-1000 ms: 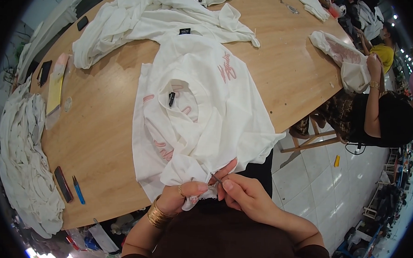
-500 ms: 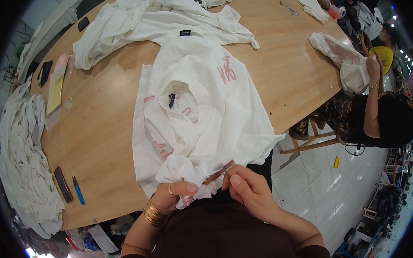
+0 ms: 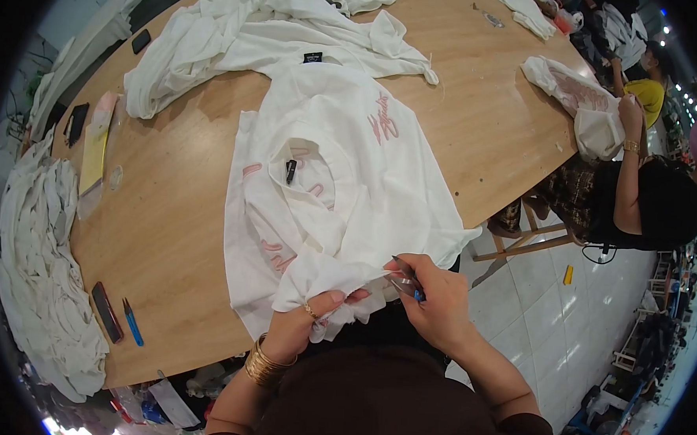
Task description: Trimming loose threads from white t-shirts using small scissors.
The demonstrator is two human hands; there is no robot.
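Observation:
A white T-shirt (image 3: 398,181) with pink embroidery lies in front of me, its collar opening facing up. My left hand (image 3: 300,319), with gold bangles at the wrist, is closed on the bunched near edge of the shirt. My right hand (image 3: 438,305) grips small thread snips (image 3: 408,279) with a bit of blue showing. The dark tips of the snips point left, at the cloth drawn out from my left hand. I cannot tell whether the blades touch it. Part of the left fingers is hidden under the folds.
More white garments (image 3: 208,45) lie heaped at the far side of the wooden table (image 3: 158,247). A white pile (image 3: 34,272) hangs over the left edge. Blue tweezers (image 3: 132,321) and a dark phone-like object (image 3: 107,312) lie nearby. At right, a seated person (image 3: 641,193) handles another white garment.
My right hand has turned and moved slightly right and up, bringing the snips into sight. My left hand has shifted a little right, and the cloth in it is now stretched toward the snips.

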